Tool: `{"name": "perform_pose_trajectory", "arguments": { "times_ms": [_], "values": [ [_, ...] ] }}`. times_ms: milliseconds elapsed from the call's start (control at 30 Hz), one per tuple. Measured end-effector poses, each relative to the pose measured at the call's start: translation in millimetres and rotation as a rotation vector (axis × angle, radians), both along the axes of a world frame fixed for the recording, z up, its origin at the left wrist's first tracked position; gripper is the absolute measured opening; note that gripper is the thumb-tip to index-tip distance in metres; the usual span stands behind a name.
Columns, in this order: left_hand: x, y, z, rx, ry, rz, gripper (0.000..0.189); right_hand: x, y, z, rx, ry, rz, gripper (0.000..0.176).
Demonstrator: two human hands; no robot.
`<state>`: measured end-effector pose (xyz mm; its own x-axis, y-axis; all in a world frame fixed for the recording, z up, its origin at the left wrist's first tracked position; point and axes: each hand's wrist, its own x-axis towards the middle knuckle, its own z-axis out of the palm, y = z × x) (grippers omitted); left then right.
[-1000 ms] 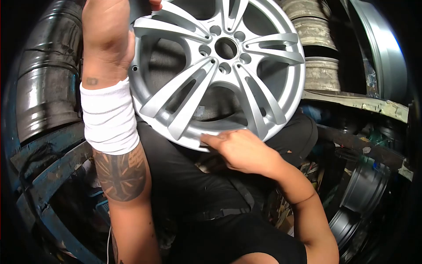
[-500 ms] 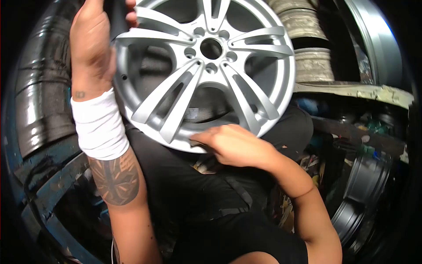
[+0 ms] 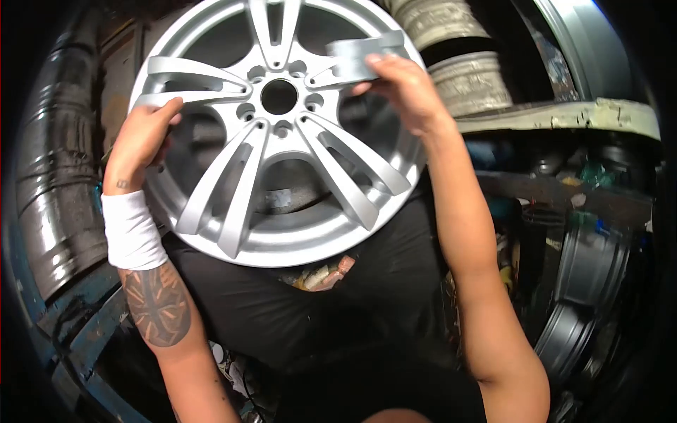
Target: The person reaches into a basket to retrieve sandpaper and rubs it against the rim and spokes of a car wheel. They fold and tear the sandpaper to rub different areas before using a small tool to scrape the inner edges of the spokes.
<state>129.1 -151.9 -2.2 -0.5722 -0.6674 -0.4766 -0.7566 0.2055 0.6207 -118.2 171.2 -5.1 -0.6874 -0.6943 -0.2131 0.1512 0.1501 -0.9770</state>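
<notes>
A silver alloy wheel with paired spokes lies tilted over the person's lap. My left hand grips its left side, thumb over the end of a spoke and fingers hidden behind. My right hand pinches a grey, sheet-like piece, blurred at its edges, against the upper right spoke. A white band wraps my left wrist.
Stacked dark, shiny rims stand at the left beside blue metal framing. Dull rims sit at the upper right above a pale ledge. More grey rims are at the lower right. Small scraps show below the wheel.
The wheel has shifted left and slightly down. My left hand has moved down to the spoke end, and my right hand has gone from the bottom rim to the upper right spoke.
</notes>
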Motion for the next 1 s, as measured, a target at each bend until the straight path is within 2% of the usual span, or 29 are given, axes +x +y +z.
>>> {"name": "perform_pose_trajectory", "arguments": {
  "times_ms": [33,100,133,200,267,300,400,533,600,700,933,967,1000],
  "values": [
    [2,-1,-5,0.004,-0.015,0.001,0.052,10,1,-6,0.042,-0.136,0.098,0.034],
    [4,-6,-11,-0.006,-0.029,0.019,0.053,33,0,-15,0.166,-0.182,0.306,0.027],
    [7,-10,-12,0.047,0.009,0.053,0.052,49,-1,-18,0.065,-0.276,0.314,0.026],
    [11,-13,-12,0.159,0.082,0.118,0.052,46,-5,-35,0.078,-0.215,0.32,0.024],
    [12,-11,-10,0.276,0.195,0.222,0.046,50,-4,-29,0.008,-0.273,0.238,0.025],
    [15,-16,-14,0.354,0.263,0.262,0.038,54,-1,-27,0.07,-0.194,0.271,0.025],
    [12,-25,-29,0.462,0.394,0.397,0.032,59,-4,-27,0.202,-0.052,0.379,0.027],
    [3,-23,-34,0.448,0.449,0.5,0.024,64,-9,-31,0.273,0.0,0.279,0.03],
    [-1,-24,-37,0.437,0.46,0.483,0.021,73,-10,-37,0.257,0.109,0.188,0.036],
    [-6,-17,-38,0.392,0.476,0.49,0.021,72,-11,-52,0.281,0.081,0.141,0.034],
    [-33,-3,-42,0.217,0.519,0.436,0.03,104,-5,-45,0.216,-0.025,0.162,0.03],
    [-43,5,-41,0.119,0.524,0.457,0.031,117,-8,-45,0.163,-0.058,0.101,0.03],
    [-49,1,-48,0.036,0.462,0.384,0.036,129,-11,-44,0.111,-0.096,0.051,0.03]
  ]
}}
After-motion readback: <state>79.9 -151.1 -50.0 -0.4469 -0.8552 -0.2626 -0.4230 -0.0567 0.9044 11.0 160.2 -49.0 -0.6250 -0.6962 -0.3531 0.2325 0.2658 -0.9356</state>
